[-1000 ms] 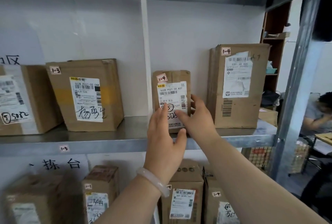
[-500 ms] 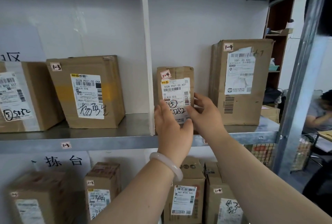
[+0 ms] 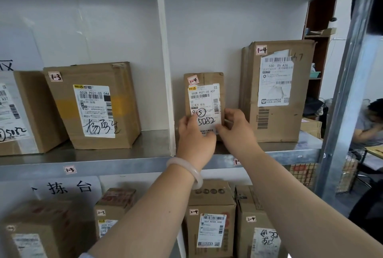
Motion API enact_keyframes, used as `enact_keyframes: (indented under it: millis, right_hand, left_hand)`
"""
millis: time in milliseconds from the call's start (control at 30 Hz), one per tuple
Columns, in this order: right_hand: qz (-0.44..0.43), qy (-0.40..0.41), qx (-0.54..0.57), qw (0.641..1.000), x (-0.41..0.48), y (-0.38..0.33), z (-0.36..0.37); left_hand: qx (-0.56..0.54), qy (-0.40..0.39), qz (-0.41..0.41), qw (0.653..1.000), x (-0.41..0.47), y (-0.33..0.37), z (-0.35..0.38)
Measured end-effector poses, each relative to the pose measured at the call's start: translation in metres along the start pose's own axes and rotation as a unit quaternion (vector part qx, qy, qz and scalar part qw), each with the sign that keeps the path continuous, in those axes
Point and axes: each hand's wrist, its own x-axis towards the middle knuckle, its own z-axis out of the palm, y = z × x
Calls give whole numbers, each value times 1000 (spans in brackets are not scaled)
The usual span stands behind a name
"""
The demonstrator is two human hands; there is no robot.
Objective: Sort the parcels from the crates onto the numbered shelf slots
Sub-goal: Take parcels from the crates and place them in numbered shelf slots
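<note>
A small brown parcel (image 3: 204,92) with a white shipping label and a "1-4" sticker stands upright on the metal shelf (image 3: 128,162), just right of the white divider (image 3: 164,67). My left hand (image 3: 193,136) holds its lower left side, a pale bangle on the wrist. My right hand (image 3: 235,127) grips its lower right corner. Both hands cover the parcel's bottom edge. A tall parcel (image 3: 275,90), also marked "1-4", stands to its right.
Left of the divider sit a "1-3" parcel (image 3: 93,104) and another box (image 3: 18,112) at the frame edge. Several parcels fill the shelf below (image 3: 210,222). A steel upright (image 3: 348,83) bounds the right; a seated person (image 3: 371,125) is beyond it.
The parcel has settled upright near the back of the slot. My hands have slid down to its lower corners, and my view has moved slightly closer and lower.
</note>
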Motion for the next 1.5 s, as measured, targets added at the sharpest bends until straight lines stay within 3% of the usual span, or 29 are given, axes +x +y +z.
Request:
enact_keyframes:
  millis: [500, 667, 800, 900, 1033, 1167, 1300, 1500]
  right_hand:
    - [5, -38, -45, 998, 0, -6, -6]
    - [-47, -1, -4, 999, -40, -7, -26]
    - [-117, 71, 48, 989, -101, 18, -50]
    - [-70, 127, 28, 989, -141, 61, -61]
    - [105, 122, 7, 987, -187, 115, -60]
    - [238, 86, -13, 967, -219, 146, -54]
    - [298, 80, -69, 949, -239, 159, -57]
    - [359, 74, -120, 923, -230, 180, -60]
  left_hand:
    - [67, -83, 28, 994, 5, -11, -11]
    - [85, -65, 100, 989, -17, -22, -19]
    - [43, 5, 244, 969, -60, -34, -27]
    - [57, -18, 311, 949, -101, -65, -11]
    - [20, -188, 221, 957, -146, -112, 30]
    - [7, -258, 95, 962, -163, -152, 69]
    - [32, -327, 2, 945, -167, -178, 101]
    - [-4, -357, -70, 931, -170, -192, 132]
